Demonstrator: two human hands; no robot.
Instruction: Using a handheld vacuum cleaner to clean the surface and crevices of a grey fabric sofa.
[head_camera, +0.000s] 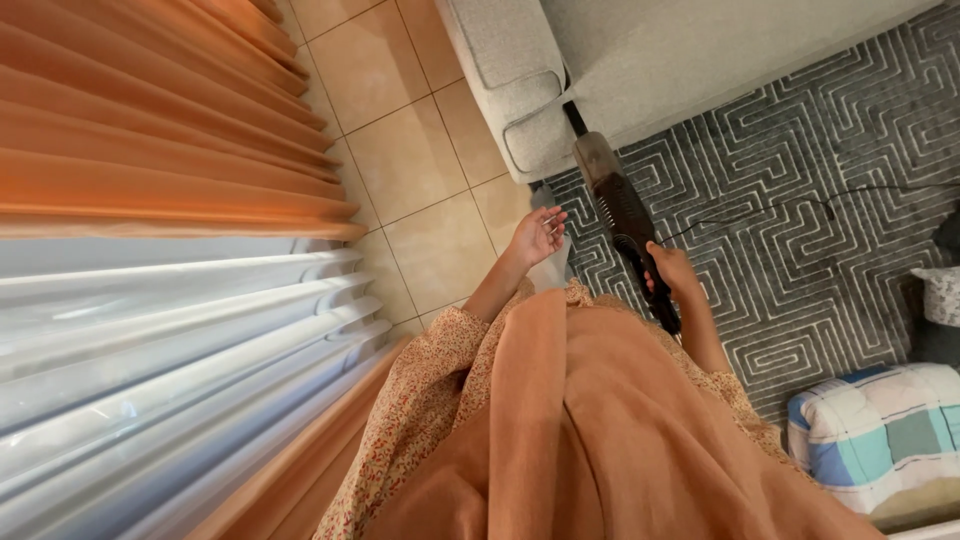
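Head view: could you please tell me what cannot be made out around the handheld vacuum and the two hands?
- Handheld vacuum: its nozzle tip is hidden under the grey sofa.
- Right hand: fingers wrap the handle, hiding it.
- Left hand: something small at the fingers, too small to identify.
- Black cord: its far end is lost at the right edge.
- Checked cushion: cut by the right edge.

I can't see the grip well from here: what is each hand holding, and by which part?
The right hand grips the dark handheld vacuum by its rear handle. The left hand holds nothing, fingers spread.
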